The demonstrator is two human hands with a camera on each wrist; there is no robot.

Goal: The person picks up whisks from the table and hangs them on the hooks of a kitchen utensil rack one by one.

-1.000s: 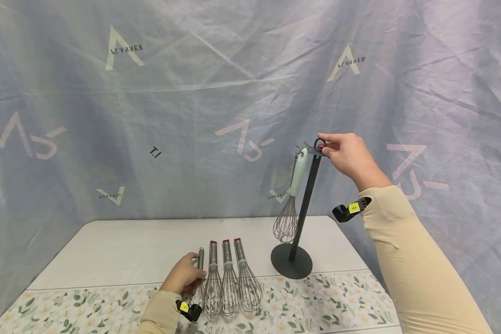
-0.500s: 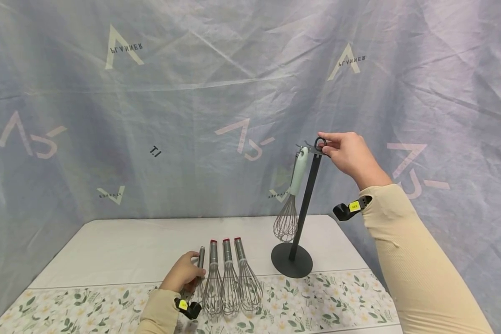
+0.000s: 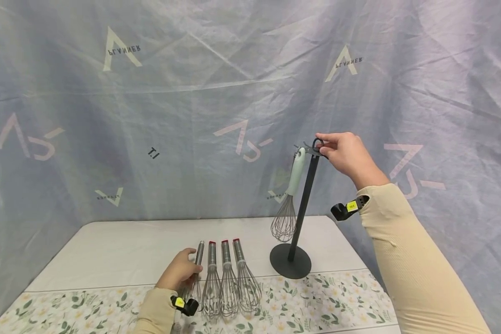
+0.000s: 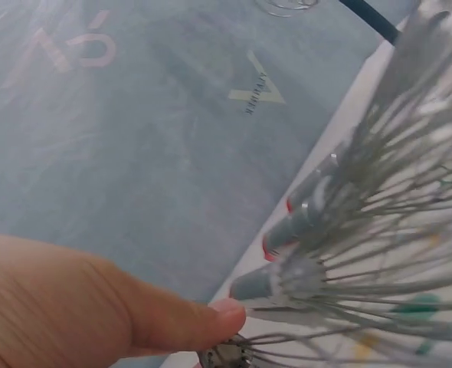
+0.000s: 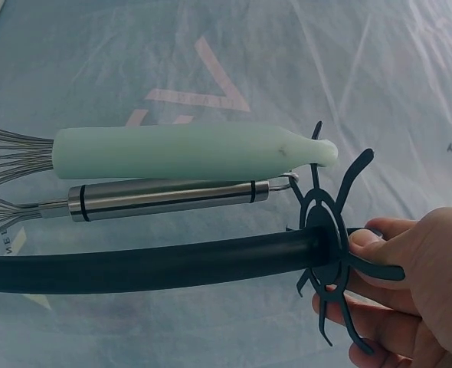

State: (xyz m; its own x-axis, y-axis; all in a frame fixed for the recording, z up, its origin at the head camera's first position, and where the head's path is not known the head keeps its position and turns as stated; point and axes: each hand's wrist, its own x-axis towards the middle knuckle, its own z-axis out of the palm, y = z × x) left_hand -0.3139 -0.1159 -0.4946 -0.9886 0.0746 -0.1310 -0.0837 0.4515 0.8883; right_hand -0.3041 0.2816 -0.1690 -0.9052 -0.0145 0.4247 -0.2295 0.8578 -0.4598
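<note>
My left hand (image 3: 179, 270) grips a slim steel whisk (image 3: 199, 253) at the left end of a row. In the left wrist view, the thumb (image 4: 184, 318) presses on this whisk where its wires meet the handle. Three steel balloon whisks with red handle ends lie just right of it, the nearest whisk (image 3: 212, 253) beside my fingers. On the right, my right hand (image 3: 345, 150) pinches the top ring of a black utensil stand (image 3: 304, 204). From the stand's hooks hang a mint-handled whisk (image 5: 188, 153) and a steel-handled whisk (image 5: 165, 201), side by side.
The stand's round base (image 3: 290, 261) rests on the table, right of the loose whisks. A tablecloth (image 3: 129, 255), white with a floral band in front, covers the table. Behind it hangs a grey-blue fabric backdrop (image 3: 183, 185).
My left hand and the slim whisk have shifted slightly left, and the whisk's handle end now sits a little higher and leans more. My right hand stays on the stand's ring.
</note>
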